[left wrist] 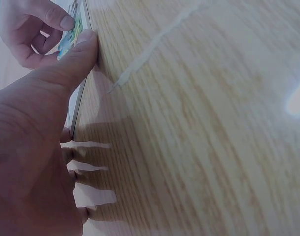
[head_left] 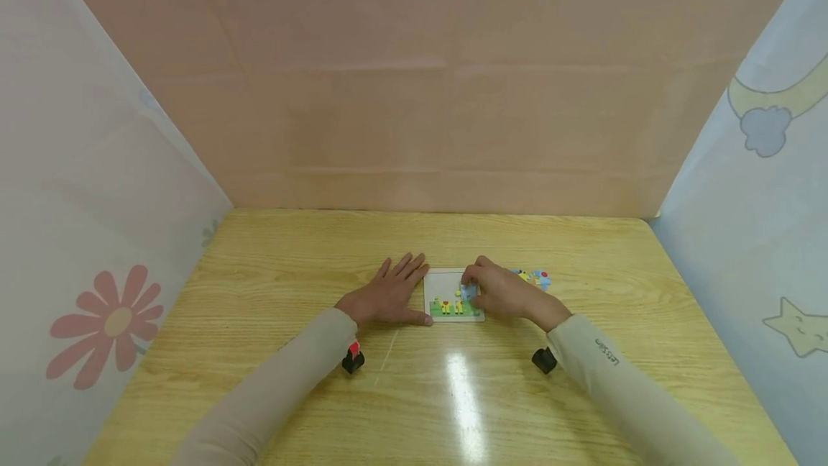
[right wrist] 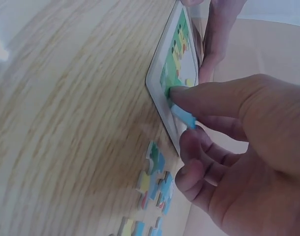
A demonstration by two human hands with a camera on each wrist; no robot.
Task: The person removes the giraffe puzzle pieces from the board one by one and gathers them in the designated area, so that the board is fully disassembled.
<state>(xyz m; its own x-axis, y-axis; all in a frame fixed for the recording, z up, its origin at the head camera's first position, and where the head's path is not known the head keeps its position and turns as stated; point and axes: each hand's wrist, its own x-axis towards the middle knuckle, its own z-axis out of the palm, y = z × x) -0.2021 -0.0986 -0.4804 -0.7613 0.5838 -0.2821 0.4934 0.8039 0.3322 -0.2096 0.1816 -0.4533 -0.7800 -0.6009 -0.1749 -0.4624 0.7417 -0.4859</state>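
Two hands at the tray, mid-table. Left hand flat, thumb bracing the edge. Right hand pinches a blue piece over the tray. Best: keep brace firm, lower piece flat, align tabs before pressing.

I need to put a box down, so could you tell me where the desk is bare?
Bare: table left of the left hand, and the near strip between the sleeves. Crowded: puzzle tray, right hand, loose pieces.
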